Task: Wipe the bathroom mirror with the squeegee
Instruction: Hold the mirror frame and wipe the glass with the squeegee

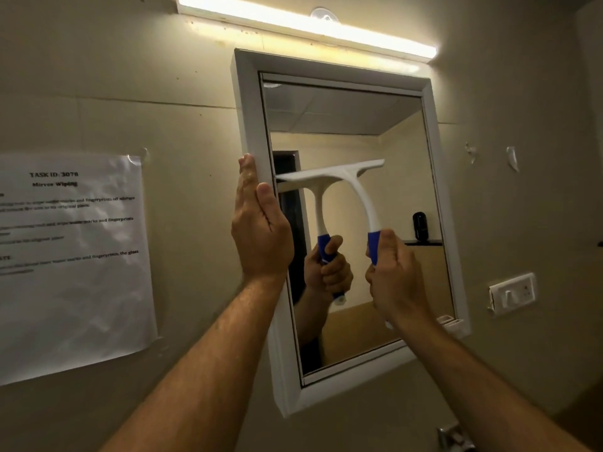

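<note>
Two bare forearms rise from the bottom of the frame toward a white-framed mirror (342, 125) at the centre, with a printed paper sheet (71, 262) taped to the wall at the left. At the mirror's left frame edge the left hand (261, 233) rests flat, its fingers straight. Right of it, the right hand (394, 272) grips the blue handle of the white squeegee (346, 177), whose blade lies across the middle of the glass, while a wall switch (514, 293) sits at the right.

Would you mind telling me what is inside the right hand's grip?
The right hand is curled round the squeegee by its blue handle; only the handle's top shows directly, the rest being covered by the fingers.
</note>
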